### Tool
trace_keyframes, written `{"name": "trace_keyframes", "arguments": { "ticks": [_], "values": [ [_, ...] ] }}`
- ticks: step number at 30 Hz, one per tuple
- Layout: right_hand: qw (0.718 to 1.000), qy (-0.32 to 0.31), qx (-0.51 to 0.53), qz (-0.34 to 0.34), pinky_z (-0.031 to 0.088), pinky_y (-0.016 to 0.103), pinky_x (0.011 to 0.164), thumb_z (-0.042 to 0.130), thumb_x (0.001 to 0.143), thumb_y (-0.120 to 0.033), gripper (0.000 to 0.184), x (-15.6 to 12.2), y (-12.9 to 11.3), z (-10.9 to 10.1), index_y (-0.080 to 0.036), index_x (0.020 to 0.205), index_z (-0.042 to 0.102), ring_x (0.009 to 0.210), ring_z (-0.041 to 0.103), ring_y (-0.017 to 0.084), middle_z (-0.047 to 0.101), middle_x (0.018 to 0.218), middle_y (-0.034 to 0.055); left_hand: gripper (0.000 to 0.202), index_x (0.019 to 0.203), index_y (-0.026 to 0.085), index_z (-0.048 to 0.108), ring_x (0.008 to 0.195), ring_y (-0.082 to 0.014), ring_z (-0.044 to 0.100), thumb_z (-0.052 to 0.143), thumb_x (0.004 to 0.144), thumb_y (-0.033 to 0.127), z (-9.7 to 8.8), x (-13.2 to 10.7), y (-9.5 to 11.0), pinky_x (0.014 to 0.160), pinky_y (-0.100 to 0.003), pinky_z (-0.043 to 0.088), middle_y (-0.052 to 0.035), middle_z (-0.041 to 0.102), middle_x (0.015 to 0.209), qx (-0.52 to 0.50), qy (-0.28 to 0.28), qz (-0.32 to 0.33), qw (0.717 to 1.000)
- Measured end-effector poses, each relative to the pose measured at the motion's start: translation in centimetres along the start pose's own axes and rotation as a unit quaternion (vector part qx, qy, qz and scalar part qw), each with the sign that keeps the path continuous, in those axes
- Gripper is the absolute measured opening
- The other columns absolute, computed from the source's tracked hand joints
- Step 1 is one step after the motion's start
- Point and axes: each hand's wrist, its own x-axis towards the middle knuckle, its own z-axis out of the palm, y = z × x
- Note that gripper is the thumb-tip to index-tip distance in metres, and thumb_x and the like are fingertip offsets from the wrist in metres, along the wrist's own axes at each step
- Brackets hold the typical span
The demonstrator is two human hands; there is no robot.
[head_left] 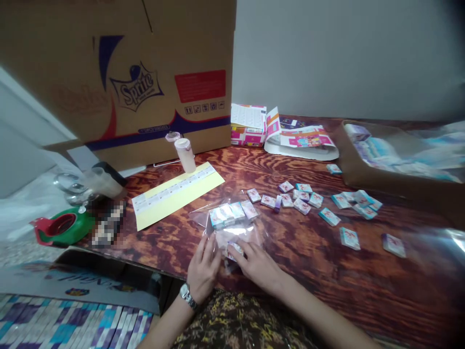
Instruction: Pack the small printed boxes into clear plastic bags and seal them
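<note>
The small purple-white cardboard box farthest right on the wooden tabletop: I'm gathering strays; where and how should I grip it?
Probably pinch the purple-white box by its opposite long sides, right hand brought from above: it lies flat and alone, leaving its sides free.

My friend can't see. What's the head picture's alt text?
A person's left hand and right hand handle clear plastic and small boxes on a wooden table. More boxes lie scattered to the right; a Sprite carton stands behind.

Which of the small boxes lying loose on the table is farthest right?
The purple-edged white box lying by itself in front of the brown carton. Every other loose box sits further left, including the solitary teal-edged box.
</note>
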Motion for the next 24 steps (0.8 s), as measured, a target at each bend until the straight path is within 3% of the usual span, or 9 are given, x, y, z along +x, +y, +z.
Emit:
{"name": "trace_keyframes", "arguments": {
  "ticks": [3,8,15,19,22,24],
  "values": [
    [0.999,-0.004,-0.036,-0.012,0.048,0.036,0.082,0.048,0.082,-0.011,0.051,1.0,-0.2,-0.4,-0.02,0.131,0.037,0.098,0.052,0.022,0.05,0.119,0.0131,0.041,0.118,0.011,0.052,0.124,-0.0325,0.035,0.04,0.08,0.006,0.3,-0.1,0.0,0.088,-0.041,0.048,-0.0168,0.05,0.126,0.04,-0.032,-0.026,0.998],
    [0.996,0.015,-0.084,-0.025,0.046,0.038,0.078,0.047,0.084,-0.014,0.047,1.9,-0.5,-0.5,-0.014,0.13,0.039,0.091,0.052,0.023,0.052,0.115,0.0165,0.055,0.132,0.011,0.038,0.115,-0.0267,0.045,0.039,0.077,0.003,0.7,-0.3,0.3,0.085,-0.034,0.049,-0.0128,0.049,0.129,0.041,-0.029,-0.073,0.996],
    [0.992,0.059,-0.109,-0.023,0.047,0.039,0.077,0.04,0.086,-0.011,0.042,3.1,-0.8,0.1,-0.011,0.128,0.041,0.087,0.051,0.023,0.052,0.116,0.0181,0.058,0.138,0.014,0.023,0.12,-0.024,0.042,0.033,0.082,0.002,0.5,0.2,0.5,0.095,-0.039,0.042,-0.0165,0.045,0.131,-0.06,-0.02,-0.071,0.995],
    [0.995,0.072,-0.075,-0.007,0.048,0.038,0.077,0.041,0.085,-0.01,0.043,3.9,-0.9,0.8,-0.01,0.129,0.041,0.088,0.052,0.023,0.051,0.118,0.0192,0.059,0.139,0.017,0.021,0.123,-0.0237,0.038,0.035,0.083,0.004,0.2,0.2,0.8,0.097,-0.04,0.04,-0.0167,0.041,0.132,-0.125,0.017,-0.071,0.989],
    [0.995,0.093,-0.039,0.025,0.048,0.038,0.08,0.042,0.084,-0.007,0.048,4.4,-0.9,1.5,-0.013,0.131,0.038,0.097,0.052,0.024,0.049,0.12,0.0185,0.062,0.138,0.018,0.02,0.126,-0.0266,0.033,0.045,0.082,0.011,0.0,0.1,1.1,0.095,-0.042,0.042,-0.0176,0.031,0.137,-0.179,0.052,-0.181,0.966],
    [0.993,0.109,-0.015,0.034,0.048,0.037,0.083,0.042,0.083,-0.006,0.051,4.6,-0.8,2.1,-0.014,0.133,0.036,0.102,0.051,0.024,0.049,0.121,0.0174,0.066,0.138,0.018,0.018,0.122,-0.0265,0.039,0.051,0.081,0.019,0.2,-0.2,1.1,0.086,-0.038,0.049,-0.0185,0.031,0.135,-0.251,0.047,-0.292,0.922]
  ]
}}
